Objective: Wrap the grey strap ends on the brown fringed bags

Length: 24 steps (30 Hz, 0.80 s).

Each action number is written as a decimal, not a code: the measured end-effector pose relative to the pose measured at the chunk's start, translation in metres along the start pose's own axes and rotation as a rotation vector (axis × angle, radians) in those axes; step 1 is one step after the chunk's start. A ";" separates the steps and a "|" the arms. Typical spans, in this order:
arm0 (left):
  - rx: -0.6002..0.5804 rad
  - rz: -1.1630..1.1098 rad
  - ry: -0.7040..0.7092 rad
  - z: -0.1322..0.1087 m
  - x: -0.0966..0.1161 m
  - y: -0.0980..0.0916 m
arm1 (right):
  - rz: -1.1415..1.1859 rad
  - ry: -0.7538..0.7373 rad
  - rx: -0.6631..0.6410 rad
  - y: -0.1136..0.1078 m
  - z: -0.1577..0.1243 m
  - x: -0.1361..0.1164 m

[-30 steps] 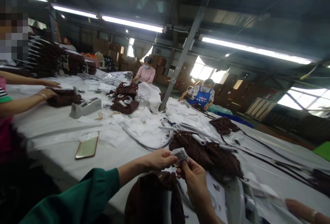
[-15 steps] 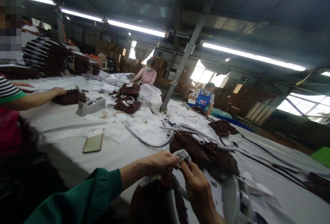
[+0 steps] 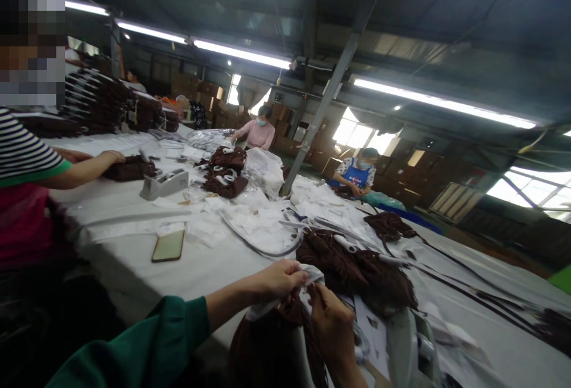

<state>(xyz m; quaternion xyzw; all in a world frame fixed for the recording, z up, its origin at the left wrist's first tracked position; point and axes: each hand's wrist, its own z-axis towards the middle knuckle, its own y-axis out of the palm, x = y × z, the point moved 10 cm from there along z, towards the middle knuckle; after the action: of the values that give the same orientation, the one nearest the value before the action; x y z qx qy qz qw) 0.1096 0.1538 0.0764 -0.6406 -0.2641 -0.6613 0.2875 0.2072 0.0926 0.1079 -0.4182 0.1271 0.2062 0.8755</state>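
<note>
My left hand pinches a strip of thin white wrapping between thumb and fingers. Close beside it, my right hand has its fingertips closed at the lower end of the same wrapping. Below both hands hangs a dark brown bag, its gathered top just under the wrapping. The bag's lower part runs out of view, and my right hand covers some of its side. Brown bags with white-wrapped handles lie on the table just beyond my right hand.
A grey tape dispenser stands right of my right hand, another dispenser farther left. A phone lies near the table's edge. A co-worker's arm reaches in from the left. A slanted metal post rises behind the table.
The view has shifted slightly. My right hand has turned and its fingers have drawn closer together at the white wrapping. My left hand keeps its pinch.
</note>
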 end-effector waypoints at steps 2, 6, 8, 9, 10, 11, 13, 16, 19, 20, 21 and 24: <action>0.020 0.027 0.015 -0.002 -0.001 -0.003 | 0.083 0.152 -0.040 0.003 -0.002 0.009; -0.033 -0.087 0.015 -0.003 -0.007 0.005 | 0.194 0.306 -0.093 0.012 -0.010 0.013; -0.030 -0.167 0.030 -0.003 -0.007 0.005 | 0.241 0.257 -0.102 0.016 -0.011 0.007; -0.018 -0.187 0.037 -0.002 -0.007 0.004 | 0.252 0.204 -0.102 0.017 -0.011 0.003; -0.010 -0.196 0.039 -0.002 -0.007 0.003 | 0.247 0.138 -0.098 0.016 -0.011 -0.002; -0.008 -0.202 0.037 -0.002 -0.008 0.002 | 0.223 0.071 -0.091 0.015 -0.011 -0.006; -0.013 -0.215 0.025 -0.002 -0.009 0.002 | 0.130 -0.040 -0.076 0.013 -0.012 -0.010; -0.032 -0.229 -0.004 -0.005 -0.008 0.006 | -0.031 -0.126 -0.016 0.008 -0.014 -0.011; -0.035 -0.211 -0.035 -0.006 -0.006 0.010 | -0.133 -0.173 0.094 0.004 -0.016 -0.011; -0.028 -0.196 -0.042 -0.006 -0.006 0.011 | -0.148 -0.187 0.128 0.004 -0.017 -0.012; -0.018 -0.175 -0.046 -0.005 -0.006 0.011 | -0.155 -0.204 0.158 0.005 -0.018 -0.013; 0.023 -0.079 -0.051 -0.003 -0.009 0.009 | -0.158 -0.247 0.180 0.011 -0.019 -0.017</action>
<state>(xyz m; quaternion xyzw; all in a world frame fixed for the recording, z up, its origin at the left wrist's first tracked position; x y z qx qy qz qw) 0.1148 0.1458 0.0671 -0.6431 -0.3041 -0.6524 0.2615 0.1866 0.0793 0.0955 -0.3181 0.0032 0.1743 0.9319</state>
